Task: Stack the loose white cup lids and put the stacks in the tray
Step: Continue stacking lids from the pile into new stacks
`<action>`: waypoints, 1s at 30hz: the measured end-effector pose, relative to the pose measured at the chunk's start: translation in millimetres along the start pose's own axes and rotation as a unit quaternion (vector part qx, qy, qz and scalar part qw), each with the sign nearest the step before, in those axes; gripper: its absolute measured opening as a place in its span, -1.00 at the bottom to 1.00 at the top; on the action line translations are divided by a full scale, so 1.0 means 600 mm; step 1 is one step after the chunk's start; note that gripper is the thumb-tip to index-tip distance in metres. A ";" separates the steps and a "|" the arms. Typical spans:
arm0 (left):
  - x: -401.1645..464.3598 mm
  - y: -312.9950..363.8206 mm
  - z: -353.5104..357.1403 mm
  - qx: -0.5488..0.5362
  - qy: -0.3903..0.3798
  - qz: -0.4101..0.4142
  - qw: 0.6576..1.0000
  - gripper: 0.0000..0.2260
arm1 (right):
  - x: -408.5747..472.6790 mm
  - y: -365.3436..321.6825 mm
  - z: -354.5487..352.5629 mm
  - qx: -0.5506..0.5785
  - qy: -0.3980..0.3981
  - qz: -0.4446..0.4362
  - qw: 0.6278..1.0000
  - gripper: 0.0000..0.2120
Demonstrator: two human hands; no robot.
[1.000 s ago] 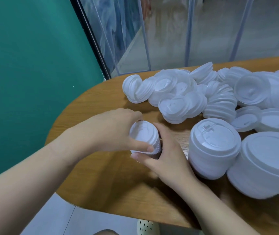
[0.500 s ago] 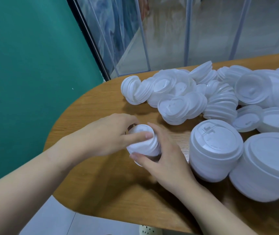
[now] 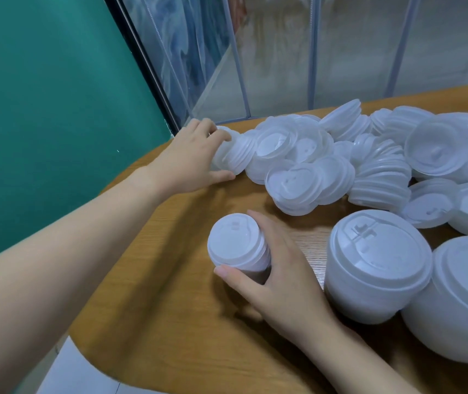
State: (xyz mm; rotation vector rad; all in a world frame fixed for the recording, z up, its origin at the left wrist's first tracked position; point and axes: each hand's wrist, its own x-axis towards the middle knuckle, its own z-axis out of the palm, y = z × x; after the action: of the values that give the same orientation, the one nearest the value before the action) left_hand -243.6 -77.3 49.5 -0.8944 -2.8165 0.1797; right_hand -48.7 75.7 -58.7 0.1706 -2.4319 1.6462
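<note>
A small stack of white cup lids (image 3: 237, 243) stands upright on the wooden table (image 3: 170, 322). My right hand (image 3: 278, 280) holds it, thumb in front and fingers curled round its right side. My left hand (image 3: 191, 157) is stretched to the far left end of the pile of loose white lids (image 3: 306, 166), its fingers curled over a short leaning row of lids (image 3: 233, 155) there. No tray is in view.
Two tall stacks of larger white lids (image 3: 375, 263) (image 3: 463, 300) stand right of my right hand. More lids spread across the back right (image 3: 437, 149). The table's rounded edge runs close on the left, with a green wall (image 3: 42, 95) and glass panels (image 3: 255, 52) beyond.
My left hand let go of the small stack and reached up and back to the left end of the lid pile. My right hand keeps holding the stack.
</note>
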 end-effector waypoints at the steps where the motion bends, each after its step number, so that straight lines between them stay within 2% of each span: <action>1: 0.011 -0.002 -0.001 0.006 0.001 0.008 1.000 -0.31 | 0.000 0.000 0.000 -0.003 0.000 -0.001 1.000 -0.16; 5: 0.041 -0.003 -0.010 0.043 0.012 0.062 0.997 -0.25 | 0.000 0.002 0.000 -0.006 0.002 -0.002 1.000 -0.16; 9: 0.065 -0.006 -0.013 0.101 -0.038 0.096 0.990 -0.10 | 0.001 0.003 0.002 -0.007 0.003 -0.002 1.000 -0.16; 12: 0.077 -0.005 -0.011 0.111 -0.057 0.101 0.987 -0.14 | 0.002 0.003 0.003 -0.009 0.003 -0.005 1.000 -0.16; 15: 0.075 -0.003 -0.012 0.107 -0.045 0.106 0.988 -0.18 | 0.002 0.002 0.002 -0.007 0.003 -0.006 1.000 -0.17; 19: 0.062 -0.006 -0.025 0.054 -0.032 0.083 0.995 -0.19 | 0.002 0.003 0.001 -0.007 0.001 -0.008 1.000 -0.17; 24: 0.043 -0.005 -0.047 -0.067 -0.057 0.000 0.996 -0.19 | 0.003 0.004 0.001 -0.007 -0.004 -0.008 1.000 -0.15; 30: 0.009 0.004 -0.090 -0.138 -0.066 -0.017 0.988 -0.22 | 0.003 0.003 0.000 0.002 -0.003 -0.005 1.000 -0.15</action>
State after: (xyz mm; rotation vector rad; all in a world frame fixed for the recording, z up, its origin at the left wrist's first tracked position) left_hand -235.2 -68.9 102.6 -0.9173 -3.0279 -0.1680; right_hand -50.8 76.4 -60.3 0.1887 -2.4284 1.6502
